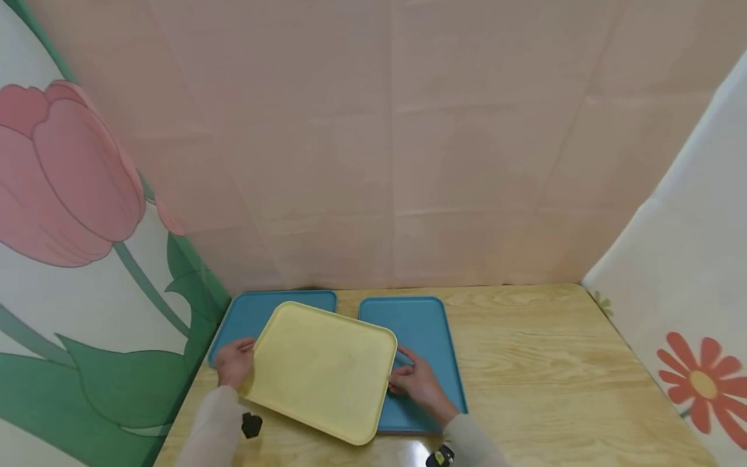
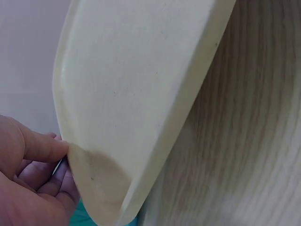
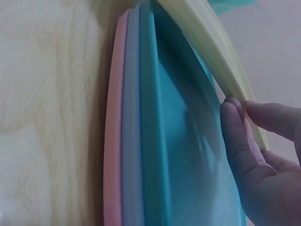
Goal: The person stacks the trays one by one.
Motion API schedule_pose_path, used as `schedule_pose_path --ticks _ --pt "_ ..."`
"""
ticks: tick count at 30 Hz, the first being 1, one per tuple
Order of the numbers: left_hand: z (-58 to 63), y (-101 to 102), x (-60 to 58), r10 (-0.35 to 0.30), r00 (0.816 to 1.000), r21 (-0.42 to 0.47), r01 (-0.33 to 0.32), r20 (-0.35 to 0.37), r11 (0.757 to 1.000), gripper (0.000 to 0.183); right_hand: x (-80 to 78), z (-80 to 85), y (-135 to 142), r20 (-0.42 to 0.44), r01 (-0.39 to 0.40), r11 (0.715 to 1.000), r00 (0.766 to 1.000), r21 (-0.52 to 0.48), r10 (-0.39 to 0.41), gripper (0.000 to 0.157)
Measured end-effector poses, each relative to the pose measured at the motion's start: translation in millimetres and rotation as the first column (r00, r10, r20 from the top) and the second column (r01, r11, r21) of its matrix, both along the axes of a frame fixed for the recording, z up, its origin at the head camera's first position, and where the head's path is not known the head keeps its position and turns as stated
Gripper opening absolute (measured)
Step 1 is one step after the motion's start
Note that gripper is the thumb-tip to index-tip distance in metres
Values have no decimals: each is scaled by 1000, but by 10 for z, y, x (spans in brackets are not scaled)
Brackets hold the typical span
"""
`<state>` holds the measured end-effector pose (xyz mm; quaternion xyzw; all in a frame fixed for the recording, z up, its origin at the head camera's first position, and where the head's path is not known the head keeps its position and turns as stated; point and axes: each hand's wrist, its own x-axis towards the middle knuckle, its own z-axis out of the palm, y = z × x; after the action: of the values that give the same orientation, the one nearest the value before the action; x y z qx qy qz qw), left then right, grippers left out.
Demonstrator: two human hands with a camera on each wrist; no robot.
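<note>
A pale yellow rectangular tray is held tilted above the table between both hands. The left hand pinches its left edge, thumb on the rim, as the left wrist view shows. At the opposite edge the right hand pinches the rim between thumb and fingers. Below the right hand lies a blue tray, the top one of a stack. Under it the right wrist view shows a lavender tray and a pink tray. Another blue tray lies at the back left, partly hidden by the yellow one.
The wooden table extends to the right of the stack. A pinkish-beige sheet hangs behind it. Tulip-printed fabric borders the left side, and white fabric with a red flower borders the right.
</note>
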<state>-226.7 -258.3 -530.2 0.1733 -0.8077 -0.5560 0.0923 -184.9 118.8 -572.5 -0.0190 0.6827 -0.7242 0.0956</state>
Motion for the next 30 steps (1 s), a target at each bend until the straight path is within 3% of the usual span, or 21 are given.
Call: schedule_pose_path --ticks 1,2,3,12,20,30 --pt "-6 24 -12 -7 1000 -134 8 7 991 26 1 -1 17 0 7 1000 1000 2 -7 74" --pt "-7 48 -25 -9 1000 -171 10 5 985 26 2 0 34 0 13 1000 1000 3 -13 74" --pt "-8 78 -38 10 1000 -318 -6 9 948 25 5 3 52 7 21 1000 1000 2 -21 74" --pt "18 287 -192 1 1000 -355 -5 -10 935 25 52 53 214 38 70 997 997 15 -70 75" --pt "44 417 -298 -43 999 -394 28 -30 919 28 114 86 287 53 108 994 993 17 -109 76" --pt "92 632 -386 -80 995 -286 92 53 954 35 202 92 396 52 203 977 977 71 -206 74"
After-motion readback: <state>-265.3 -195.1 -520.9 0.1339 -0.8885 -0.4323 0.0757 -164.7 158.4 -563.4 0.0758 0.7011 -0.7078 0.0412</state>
